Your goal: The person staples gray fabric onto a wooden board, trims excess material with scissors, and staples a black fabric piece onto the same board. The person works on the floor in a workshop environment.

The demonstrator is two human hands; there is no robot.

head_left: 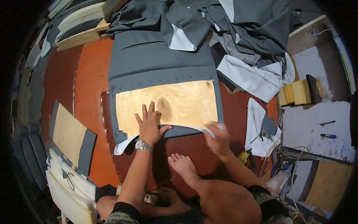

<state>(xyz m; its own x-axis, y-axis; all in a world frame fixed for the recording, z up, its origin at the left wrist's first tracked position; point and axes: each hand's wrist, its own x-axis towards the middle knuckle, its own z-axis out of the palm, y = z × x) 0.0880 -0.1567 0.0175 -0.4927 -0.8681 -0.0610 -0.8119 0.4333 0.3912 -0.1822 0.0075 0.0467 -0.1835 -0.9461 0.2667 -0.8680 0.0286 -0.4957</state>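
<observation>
A plywood board (179,99) with a dark knot lies on grey fabric (149,61), which is folded over its far edge in a row of small dimples. My left hand (150,125) rests on the board near its front edge, fingers spread, a watch on the wrist. Along that edge runs a loose fabric flap with a white backing (125,146), curling up at the left corner. At the front right corner my right hand (218,138), blurred by motion, is closed on the flap's edge. Its fingertips are partly hidden.
A second board with grey edging (71,134) leans at left, above pale foam pieces (71,186). Grey fabric (257,26) is heaped at the far side. Yellow foam blocks (296,92), a blue marker (328,136) and cables (294,186) lie at right. My bare foot (182,168) is close in front.
</observation>
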